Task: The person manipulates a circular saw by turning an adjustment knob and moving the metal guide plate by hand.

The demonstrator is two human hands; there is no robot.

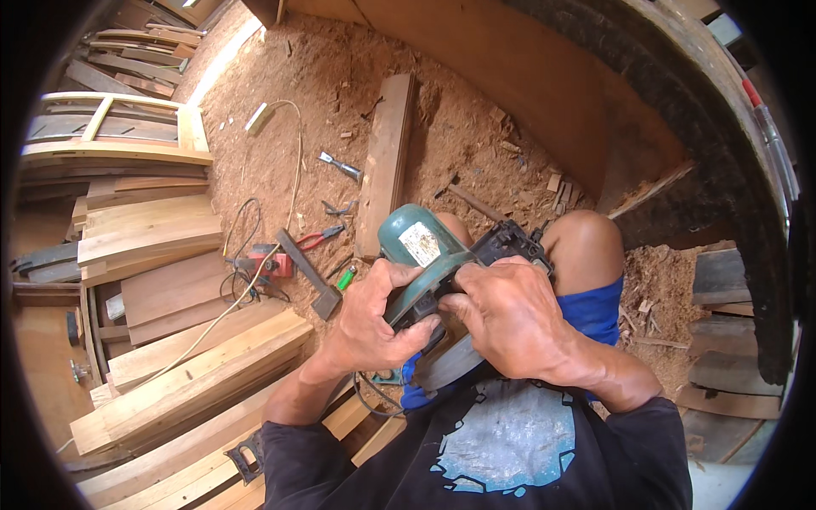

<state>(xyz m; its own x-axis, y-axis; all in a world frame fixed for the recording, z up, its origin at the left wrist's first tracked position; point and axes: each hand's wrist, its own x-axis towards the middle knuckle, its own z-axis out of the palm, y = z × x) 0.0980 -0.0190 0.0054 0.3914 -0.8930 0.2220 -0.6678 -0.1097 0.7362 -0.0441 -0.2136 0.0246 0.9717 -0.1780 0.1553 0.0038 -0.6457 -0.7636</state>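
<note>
Above my lap I hold a green power tool (399, 228) with a rounded motor housing and a pale label. Its exact kind is not clear. My left hand (367, 319) grips its near left edge, thumb and fingers curled around the rim. Bent over the middle of the tool, my right hand (518, 319) has its thumb and fingers pinched together against it; whatever lies between them is hidden. A dark, blocky part (510, 242) of the tool rests near my right knee. A grey curved part (450, 365) shows below my hands.
Sawdust covers the floor (314, 76). A plank (387, 157) lies ahead of me. To its left are a hammer (306, 270), red-handled pliers (323, 236), a red power tool (270, 263) and a cord. Stacked boards (195, 365) line the left; a dark curved frame (671, 110) arches at right.
</note>
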